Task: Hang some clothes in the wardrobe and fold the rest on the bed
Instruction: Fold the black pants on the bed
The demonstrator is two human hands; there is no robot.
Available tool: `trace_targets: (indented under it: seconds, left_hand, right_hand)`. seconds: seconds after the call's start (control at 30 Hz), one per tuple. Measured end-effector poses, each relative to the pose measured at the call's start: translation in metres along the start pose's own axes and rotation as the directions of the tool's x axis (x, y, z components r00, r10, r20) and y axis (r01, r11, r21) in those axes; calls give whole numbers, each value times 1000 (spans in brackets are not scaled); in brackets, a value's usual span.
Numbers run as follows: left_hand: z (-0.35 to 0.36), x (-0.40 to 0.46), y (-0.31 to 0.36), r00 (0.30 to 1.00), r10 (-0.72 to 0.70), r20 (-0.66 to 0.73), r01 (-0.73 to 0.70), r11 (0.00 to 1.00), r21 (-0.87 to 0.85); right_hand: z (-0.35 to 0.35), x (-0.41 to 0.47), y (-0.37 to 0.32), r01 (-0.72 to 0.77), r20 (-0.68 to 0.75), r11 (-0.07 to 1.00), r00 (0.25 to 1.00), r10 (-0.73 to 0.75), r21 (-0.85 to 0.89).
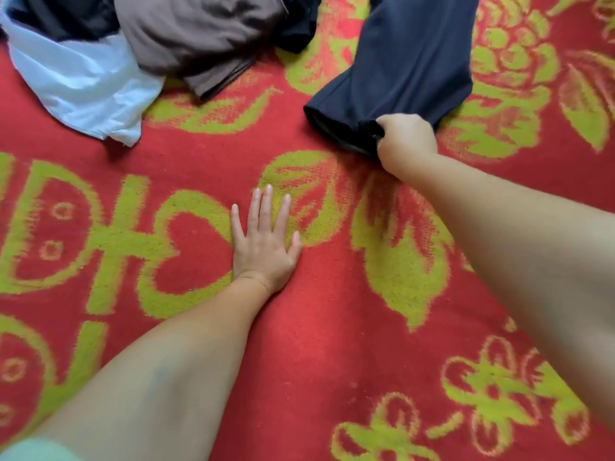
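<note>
A dark navy garment [406, 61] lies on the red and green blanket [332, 327] at the upper right, stretching away from me. My right hand [406, 141] grips its near hem, fingers curled round the cloth. My left hand [263, 241] rests flat on the blanket near the middle, fingers straight and spread, holding nothing. At the top left lie a brown garment [199, 38], a white garment [83, 84] and part of a black one [60, 18].
The blanket with its green flower pattern covers the whole bed surface in view. A black piece of clothing [299, 24] lies between the brown and navy garments at the top.
</note>
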State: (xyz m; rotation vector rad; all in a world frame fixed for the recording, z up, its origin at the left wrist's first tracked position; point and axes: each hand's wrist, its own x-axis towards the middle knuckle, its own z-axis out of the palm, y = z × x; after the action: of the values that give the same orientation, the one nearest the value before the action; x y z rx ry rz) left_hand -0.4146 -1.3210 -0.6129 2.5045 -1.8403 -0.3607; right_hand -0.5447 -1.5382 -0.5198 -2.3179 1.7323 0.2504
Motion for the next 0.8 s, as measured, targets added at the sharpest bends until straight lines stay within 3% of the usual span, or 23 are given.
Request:
trace_targets:
  seconds: [0.13, 0.3, 0.37, 0.43, 0.47, 0.53, 0.57, 0.63, 0.7, 0.8]
  left_hand:
    - [-4, 5, 4, 999, -3, -36, 1, 999, -41]
    - [9, 11, -4, 997, 37, 66, -54, 960, 275]
    - [4, 13, -7, 995, 64, 76, -75, 985, 157]
    - [-10, 12, -11, 987, 117, 110, -96, 980, -175]
    - [-20, 7, -13, 983, 119, 142, -54, 917, -395]
    - [-47, -18, -18, 965, 55, 255, 157, 657, -737]
    - [-58, -37, -21, 940, 23, 341, 286, 495, -821]
    - [-70, -82, -24, 839, 67, 540, 513, 232, -826]
    - [-81, -125, -33, 747, 137, 650, 615, 226, -755]
    - [-98, -160, -51, 699, 66, 712, 686, 215, -695]
  right_hand:
    - [40, -70, -22, 16, 105, 988, 994, -33, 156]
    - [99, -177, -56, -70, 210, 953, 978, 7, 294]
    - [109, -205, -64, -87, 287, 945, 958, -7, 315]
    - [112, -230, -69, -118, 374, 943, 927, -8, 312]
    - [111, -242, -72, -144, 424, 937, 906, -4, 317]
    - [104, -266, -80, -206, 531, 915, 847, -12, 348]
    - [100, -278, -84, -232, 585, 894, 810, -41, 383]
    - [92, -303, -98, -262, 679, 845, 718, -153, 467]
    - [81, -334, -120, -265, 737, 814, 622, -265, 516]
    - [62, -378, -155, -256, 830, 828, 416, -373, 500]
